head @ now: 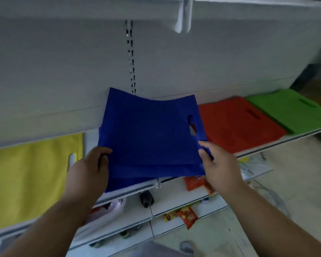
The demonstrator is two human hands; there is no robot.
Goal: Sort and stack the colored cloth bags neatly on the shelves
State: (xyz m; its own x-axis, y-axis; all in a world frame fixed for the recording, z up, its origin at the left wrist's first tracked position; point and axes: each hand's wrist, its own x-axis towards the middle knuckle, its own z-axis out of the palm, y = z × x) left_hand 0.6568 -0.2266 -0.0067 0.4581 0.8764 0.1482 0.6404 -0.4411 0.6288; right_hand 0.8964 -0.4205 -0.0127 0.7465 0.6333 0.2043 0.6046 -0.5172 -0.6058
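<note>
Currently head view: blue bag [148, 134], flat with cut-out handle, far edge curling up, sits on the blue stack on the shelf [220, 179] between yellow bags [26, 179] and red bags [235, 123]. Left hand [89, 169] grips its left edge; right hand [217, 164] pinches its right edge.

Blue bag [148, 134] lifted, others [237, 123] flat, shelved

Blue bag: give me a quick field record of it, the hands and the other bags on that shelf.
blue bag: held above the shelf, far edge curled up
left hand: grips its left edge
right hand: pinches its right edge
under it: more blue cloth
yellow bag: flat, to the left
red bag: flat, to the right
green bag: right of red
</note>
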